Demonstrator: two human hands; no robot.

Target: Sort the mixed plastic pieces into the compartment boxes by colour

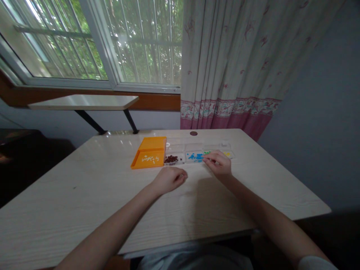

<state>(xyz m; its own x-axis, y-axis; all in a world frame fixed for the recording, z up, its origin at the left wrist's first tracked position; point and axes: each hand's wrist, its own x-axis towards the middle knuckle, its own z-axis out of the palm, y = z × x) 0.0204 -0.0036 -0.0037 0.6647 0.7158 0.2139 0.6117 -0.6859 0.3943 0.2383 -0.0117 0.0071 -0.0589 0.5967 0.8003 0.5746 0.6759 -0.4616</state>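
Observation:
My right hand [219, 164] reaches over the clear plastic box of small blue pieces [194, 157]. Its thumb and fingertips are pinched together at the right side of the blue pieces; anything between them is too small to make out. My left hand [170, 179] is curled closed on the table, in front of the box of dark brown pieces [172, 159]. Its curled fingers hide whatever may be inside. Behind my right hand, green pieces [207, 152] and yellow pieces [227, 154] show in part in more clear boxes.
An open orange case [152, 143] with small white pieces [150, 159] lies left of the clear boxes. Clear lids [194, 144] stand open behind them. A raised shelf [84, 101] stands at the back left of the wooden table [84, 202], below a window. A curtain [225, 75] hangs behind.

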